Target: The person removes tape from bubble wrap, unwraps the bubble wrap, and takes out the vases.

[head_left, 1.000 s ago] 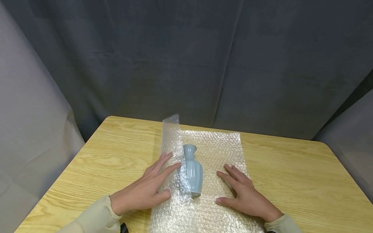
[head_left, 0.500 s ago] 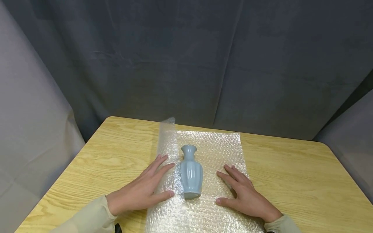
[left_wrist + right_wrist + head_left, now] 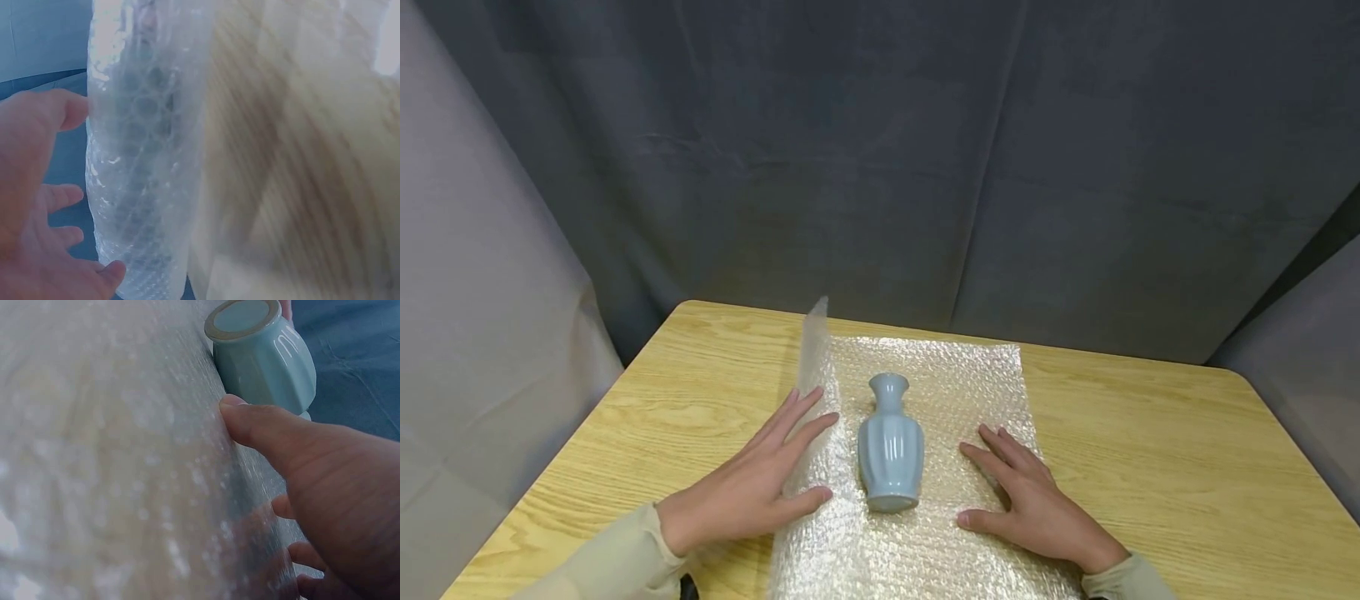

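A pale blue ceramic vase (image 3: 891, 454) lies on its side on a sheet of bubble wrap (image 3: 955, 375), its neck toward the far edge of the table. The left edge of the wrap stands up in a raised flap (image 3: 814, 350). My left hand (image 3: 752, 479) touches this flap with its fingers spread, left of the vase. Flat on the wrap to the right of the vase rests my right hand (image 3: 1026, 492), its fingers extended and apart from the vase. In the right wrist view, the vase's unglazed base ring (image 3: 240, 319) shows beyond the thumb.
The wood-grain table (image 3: 1150, 433) extends to both sides of the wrap. Behind it hangs a dark grey curtain (image 3: 850, 167), with a lighter cloth (image 3: 482, 292) at the left. The wrap runs past the bottom of the head view.
My left hand has moved left, and the wrap's left flap has swung back with it, uncovering the vase's left side. The right hand stays where it was.
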`<move>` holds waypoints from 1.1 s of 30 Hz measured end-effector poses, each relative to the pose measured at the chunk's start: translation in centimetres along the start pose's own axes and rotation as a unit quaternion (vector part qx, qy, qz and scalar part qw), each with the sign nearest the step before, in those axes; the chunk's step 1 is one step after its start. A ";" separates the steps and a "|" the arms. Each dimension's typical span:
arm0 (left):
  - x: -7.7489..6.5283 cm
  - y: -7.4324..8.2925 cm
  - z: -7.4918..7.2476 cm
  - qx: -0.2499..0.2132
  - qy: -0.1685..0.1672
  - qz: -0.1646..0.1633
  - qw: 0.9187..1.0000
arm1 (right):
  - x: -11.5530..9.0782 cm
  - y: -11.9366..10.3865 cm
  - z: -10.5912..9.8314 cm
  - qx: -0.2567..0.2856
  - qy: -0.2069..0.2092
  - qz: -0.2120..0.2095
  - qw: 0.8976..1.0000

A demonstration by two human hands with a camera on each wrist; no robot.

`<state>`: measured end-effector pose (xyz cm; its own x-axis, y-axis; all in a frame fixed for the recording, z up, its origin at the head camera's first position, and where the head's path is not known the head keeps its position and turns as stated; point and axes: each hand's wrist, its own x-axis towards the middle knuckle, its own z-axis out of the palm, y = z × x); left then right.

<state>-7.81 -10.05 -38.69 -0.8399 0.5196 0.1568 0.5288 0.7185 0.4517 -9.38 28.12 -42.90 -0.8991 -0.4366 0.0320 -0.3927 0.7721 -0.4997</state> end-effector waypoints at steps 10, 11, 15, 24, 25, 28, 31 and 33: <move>0.1 0.1 -1.5 0.020 0.007 0.014 1.000 | 0.0 0.0 0.1 -0.003 0.000 0.001 1.000; 0.1 0.1 -1.6 0.020 0.010 0.012 1.000 | 0.1 0.0 0.1 -0.004 0.000 0.002 1.000; 0.0 0.0 -2.1 0.019 0.012 -0.003 1.000 | 0.1 0.0 0.0 -0.006 -0.001 0.002 1.000; -0.2 -0.7 -2.6 0.012 0.010 -0.033 0.999 | 0.0 0.0 -0.1 -0.015 0.007 -0.007 1.000; -0.3 -0.8 -2.6 0.012 0.010 -0.037 0.999 | 0.1 0.0 -0.1 -0.015 0.007 -0.007 1.000; -0.6 -1.1 -2.8 0.012 0.010 -0.042 0.999 | 0.1 0.1 0.0 -0.018 0.009 -0.009 1.000; -0.9 -1.3 -3.0 0.011 0.011 -0.048 0.999 | 0.0 0.2 0.0 -0.015 0.006 -0.005 1.000; -1.1 -1.4 -3.1 0.008 0.010 -0.052 0.999 | 0.0 0.2 0.1 -0.014 0.004 -0.006 1.000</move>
<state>-8.01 -13.10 -36.77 -0.8927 0.4324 0.1273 0.4402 0.7755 0.4526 -9.45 28.20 -43.03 -0.8957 -0.4422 0.0458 -0.4091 0.7796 -0.4741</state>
